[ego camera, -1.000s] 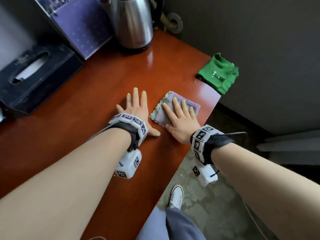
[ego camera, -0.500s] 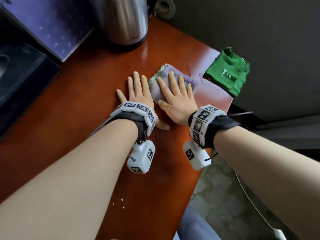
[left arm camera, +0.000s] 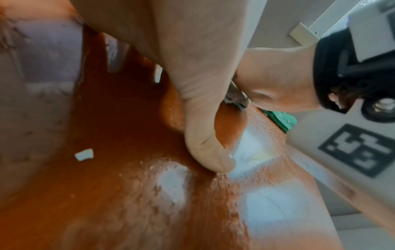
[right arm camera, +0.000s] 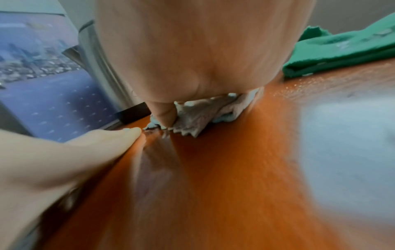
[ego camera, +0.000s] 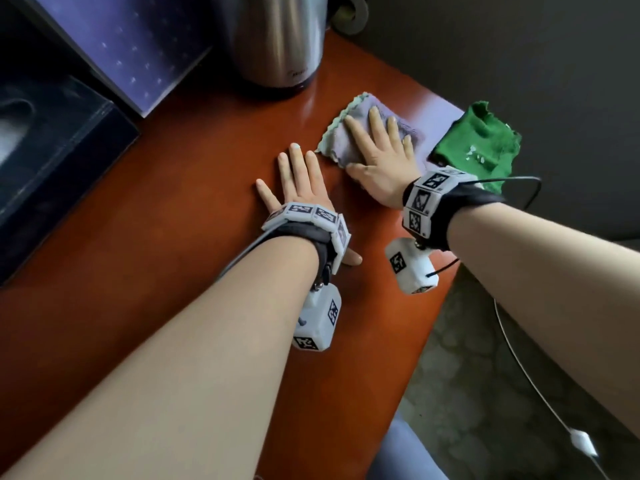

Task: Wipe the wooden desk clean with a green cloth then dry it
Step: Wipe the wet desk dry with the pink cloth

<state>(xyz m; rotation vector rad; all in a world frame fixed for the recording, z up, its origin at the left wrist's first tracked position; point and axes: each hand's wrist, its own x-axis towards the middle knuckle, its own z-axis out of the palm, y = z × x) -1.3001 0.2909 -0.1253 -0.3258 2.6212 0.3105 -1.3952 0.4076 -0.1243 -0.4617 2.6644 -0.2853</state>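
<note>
My right hand [ego camera: 379, 161] presses flat, fingers straight, on the folded lilac cloth [ego camera: 349, 133], my left hand [ego camera: 301, 181] spread empty on the reddish wooden tabletop [ego camera: 194, 202].

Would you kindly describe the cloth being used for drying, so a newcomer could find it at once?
On the reddish wooden desk, look just in front of the steel kettle. The right hand presses flat on a folded cloth there. It is pale purple with a light scalloped edge, unlike the bright green cloth lying untouched at the desk's corner.
</note>
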